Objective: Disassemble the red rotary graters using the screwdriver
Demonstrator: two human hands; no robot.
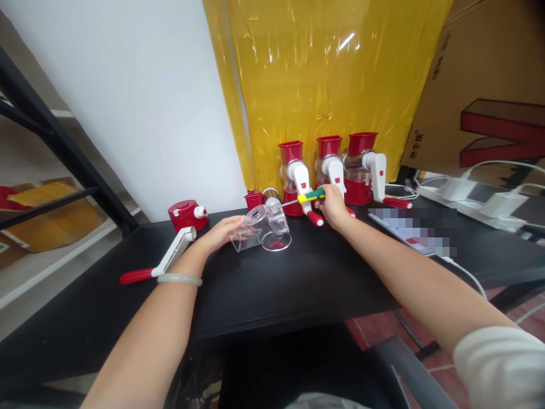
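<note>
Clear plastic housing (247, 241), likely light, stiff: left hand (220, 233), fingers half-curled, holds its left side, probably best; right hand (335, 209) clasps screwdriver (312, 195).

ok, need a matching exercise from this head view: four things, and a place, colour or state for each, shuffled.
Things:
1. screwdriver
2. clear plastic housing
3. loose crank
4. phone

Descriptions:
A. white arm with a red grip
B. lying on the right part of the black table
C. held in the right hand; green and yellow handle
D. held at one side by the left hand

Pairs: 1-C, 2-D, 3-A, 4-B
</note>
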